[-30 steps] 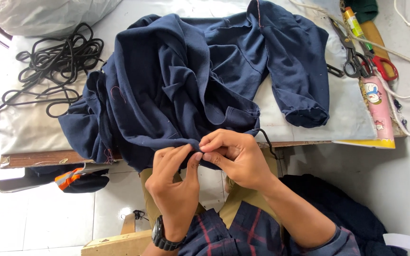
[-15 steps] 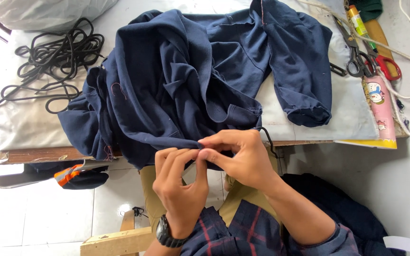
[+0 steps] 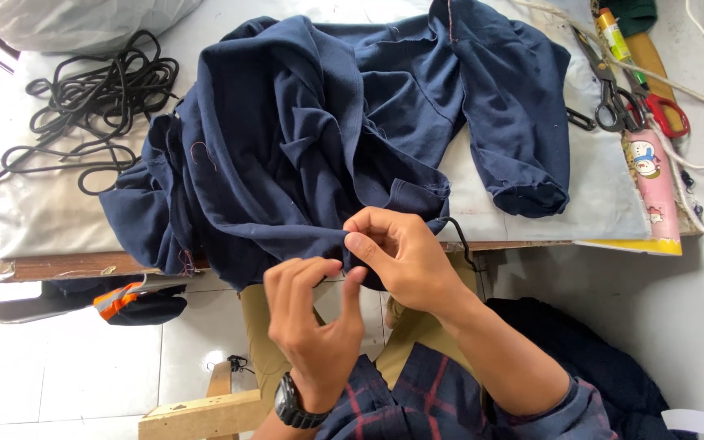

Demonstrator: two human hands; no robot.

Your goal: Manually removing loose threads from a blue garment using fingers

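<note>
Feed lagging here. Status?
Right hand pinching garment hem. Left hand open, fingertips at hem. Black cord trails beside right hand.

navy garment point(image 3: 327, 138) | crumpled, spread on my table point(image 3: 67, 204) | front hem over edge, pinched by my right hand point(image 3: 405, 257)

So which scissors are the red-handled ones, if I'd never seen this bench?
Start at the navy garment spread over the white table and look past its right sleeve to the table's far right edge. Two scissors lie there together; the red-handled scissors lie outermost, beside the black-handled pair, just above a pink printed tube.
</note>
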